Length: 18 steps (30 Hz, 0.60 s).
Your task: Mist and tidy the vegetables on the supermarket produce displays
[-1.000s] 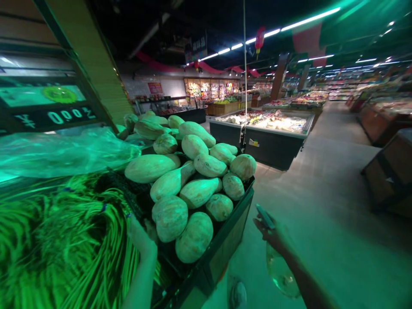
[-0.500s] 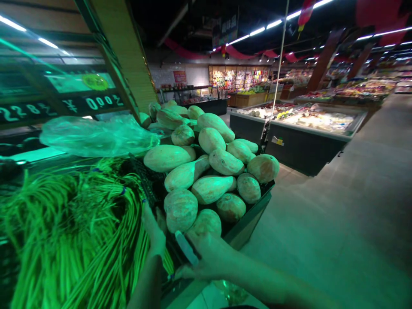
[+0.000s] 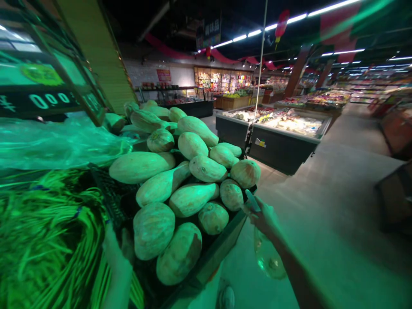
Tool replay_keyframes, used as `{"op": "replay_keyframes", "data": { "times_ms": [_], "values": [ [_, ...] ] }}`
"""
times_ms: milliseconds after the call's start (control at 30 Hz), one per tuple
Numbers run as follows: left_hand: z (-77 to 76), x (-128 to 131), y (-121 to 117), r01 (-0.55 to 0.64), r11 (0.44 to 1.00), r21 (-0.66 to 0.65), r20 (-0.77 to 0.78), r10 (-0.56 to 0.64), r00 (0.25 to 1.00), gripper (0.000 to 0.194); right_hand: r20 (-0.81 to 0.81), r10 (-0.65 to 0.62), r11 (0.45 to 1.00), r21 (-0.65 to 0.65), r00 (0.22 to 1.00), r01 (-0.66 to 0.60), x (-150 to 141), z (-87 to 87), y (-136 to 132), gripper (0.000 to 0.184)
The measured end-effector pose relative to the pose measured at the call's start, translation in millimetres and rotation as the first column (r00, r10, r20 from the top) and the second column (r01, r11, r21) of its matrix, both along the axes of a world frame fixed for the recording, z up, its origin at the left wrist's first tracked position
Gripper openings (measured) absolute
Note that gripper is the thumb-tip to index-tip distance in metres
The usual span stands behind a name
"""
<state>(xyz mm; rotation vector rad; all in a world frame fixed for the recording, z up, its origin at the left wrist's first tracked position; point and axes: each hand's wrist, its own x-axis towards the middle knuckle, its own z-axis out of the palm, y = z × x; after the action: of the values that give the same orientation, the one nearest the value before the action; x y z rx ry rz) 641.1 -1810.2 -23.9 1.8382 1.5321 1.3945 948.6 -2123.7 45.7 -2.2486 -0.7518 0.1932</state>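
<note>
My right hand (image 3: 262,216) is raised beside the right edge of the pumpkin crate, closed around a pale blue strip (image 3: 252,201). From this hand hangs a clear plastic bag (image 3: 269,257), its contents hard to make out. Low on the left, my left hand (image 3: 118,251) rests by the side of the black crate (image 3: 107,193), finger and thumb apart, partly over the long green stalks (image 3: 58,231). Several long pale pumpkins (image 3: 193,199) are heaped in the crate. The nearest pumpkin (image 3: 180,253) lies between my two hands.
A crumpled sheet of clear plastic (image 3: 61,141) lies behind the stalks, under a price sign (image 3: 38,101). Beyond the pumpkins stands a dark display case (image 3: 277,148) with goods on top. The aisle floor (image 3: 337,206) runs along the right. A shoe (image 3: 226,297) shows below.
My right hand has moved away from the nearest pumpkin, up and to the right past the crate's edge, with the bag hanging from it. The view has turned right; my left hand stays by the crate.
</note>
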Motion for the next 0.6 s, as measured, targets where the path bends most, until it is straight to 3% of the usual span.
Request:
{"op": "replay_keyframes", "data": {
  "times_ms": [100, 200, 267, 367, 500, 567, 600],
  "values": [
    [5.4, 1.5, -1.3, -0.03, 0.999, -0.032, -0.027, 0.03, 0.999, 0.061, 0.0, 0.048, 0.997, -0.066, 0.999, -0.048, 3.8, 3.1, 0.4, 0.029],
    [8.2, 0.6, -3.3, -0.026, 0.999, -0.04, 0.0, 0.026, 1.0, 0.062, -0.012, 0.275, 0.961, -0.029, 0.961, -0.275, -21.3, 15.9, 25.3, 0.025],
    [7.8, -1.5, -5.0, 0.014, 1.0, -0.026, 0.026, -0.013, 1.0, 0.06, 0.02, 0.443, 0.897, 0.0, 0.896, -0.443, -47.0, 28.9, 49.1, 0.024],
    [4.6, -5.7, -6.8, 0.096, 0.995, -0.006, 0.007, -0.096, 0.995, 0.06, 0.102, 0.627, 0.779, -0.081, 0.772, -0.622, -86.9, 49.6, 83.7, 0.03],
    [-3.7, -10.0, -4.8, 0.073, 0.997, -0.002, -0.018, -0.073, 0.997, 0.066, 0.104, 0.814, 0.581, -0.139, 0.572, -0.802, -122.8, 66.3, 115.7, 0.043],
    [-7.8, -11.0, -2.9, 0.053, 0.999, -0.012, -0.026, -0.053, 0.998, 0.068, 0.095, 0.845, 0.535, -0.112, 0.527, -0.837, -127.8, 69.4, 125.2, 0.044],
    [-9.4, -11.2, -2.1, 0.049, 0.999, -0.011, -0.025, -0.05, 0.998, 0.068, 0.082, 0.839, 0.544, -0.101, 0.538, -0.833, -126.1, 70.3, 128.6, 0.043]
  ]
}}
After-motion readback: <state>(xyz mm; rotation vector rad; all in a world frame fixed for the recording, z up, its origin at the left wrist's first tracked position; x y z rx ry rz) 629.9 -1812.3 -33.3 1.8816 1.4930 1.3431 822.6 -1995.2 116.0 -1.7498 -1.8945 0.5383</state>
